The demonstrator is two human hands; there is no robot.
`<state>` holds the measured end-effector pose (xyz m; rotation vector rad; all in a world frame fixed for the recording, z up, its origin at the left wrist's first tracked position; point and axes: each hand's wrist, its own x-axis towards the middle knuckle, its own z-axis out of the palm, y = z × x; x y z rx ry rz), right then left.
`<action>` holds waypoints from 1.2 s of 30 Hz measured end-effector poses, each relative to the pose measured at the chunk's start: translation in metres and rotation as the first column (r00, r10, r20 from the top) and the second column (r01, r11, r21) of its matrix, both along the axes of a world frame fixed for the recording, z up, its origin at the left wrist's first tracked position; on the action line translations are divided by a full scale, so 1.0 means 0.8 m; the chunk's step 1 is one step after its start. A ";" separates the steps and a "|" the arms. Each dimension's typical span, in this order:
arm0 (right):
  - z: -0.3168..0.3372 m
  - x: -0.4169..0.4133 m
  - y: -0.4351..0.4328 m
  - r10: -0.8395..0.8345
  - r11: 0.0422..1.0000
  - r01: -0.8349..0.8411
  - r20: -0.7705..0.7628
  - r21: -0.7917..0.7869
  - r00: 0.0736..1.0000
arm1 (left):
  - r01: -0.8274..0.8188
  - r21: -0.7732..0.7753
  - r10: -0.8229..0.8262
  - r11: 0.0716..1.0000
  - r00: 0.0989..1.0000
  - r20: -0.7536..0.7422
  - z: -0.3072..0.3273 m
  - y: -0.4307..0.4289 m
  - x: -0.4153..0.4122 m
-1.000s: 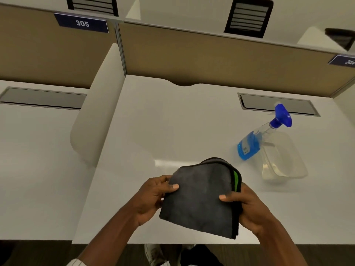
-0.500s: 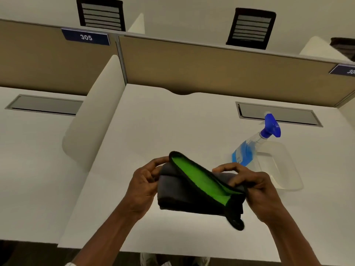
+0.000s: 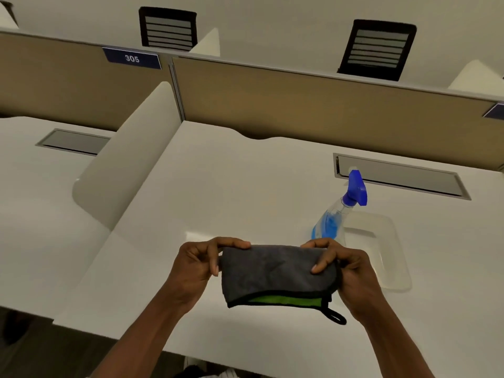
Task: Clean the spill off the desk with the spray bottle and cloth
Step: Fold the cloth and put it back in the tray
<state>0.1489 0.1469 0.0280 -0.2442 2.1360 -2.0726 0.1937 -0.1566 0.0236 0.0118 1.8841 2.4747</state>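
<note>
A folded grey cloth (image 3: pixel 272 271) with a green inner face and black trim hangs above the white desk (image 3: pixel 218 192), held by both hands. My left hand (image 3: pixel 196 266) pinches its left edge and my right hand (image 3: pixel 346 271) grips its right edge. A black loop dangles from the cloth's lower right corner. Just behind my right hand stands a clear spray bottle (image 3: pixel 334 222) with blue liquid and a blue trigger head. No spill is visible on the desk.
A clear plastic tray (image 3: pixel 387 249) sits right of the bottle. A grey cable hatch (image 3: pixel 401 178) is set into the desk behind it. A white side divider (image 3: pixel 131 154) and tan back partition (image 3: pixel 300 105) bound the desk.
The cloth has been folded over: its green inner face was open toward me half a second ago and now only a green strip shows at the bottom. Both hands rose slightly.
</note>
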 end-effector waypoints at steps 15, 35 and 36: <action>0.010 0.005 0.032 0.100 0.993 -0.083 0.225 -0.085 0.969 | 0.387 -0.285 -0.260 0.877 0.881 0.396 -0.007 0.024 -0.010; -0.037 0.124 -0.209 -0.263 0.378 0.645 -0.591 0.664 0.762 | 0.133 0.126 -0.183 0.983 0.664 0.725 -0.026 0.039 -0.017; -0.041 0.129 -0.212 -0.265 0.366 0.662 -0.609 0.654 0.748 | 0.062 0.195 -0.186 0.979 0.665 0.723 -0.025 0.036 -0.014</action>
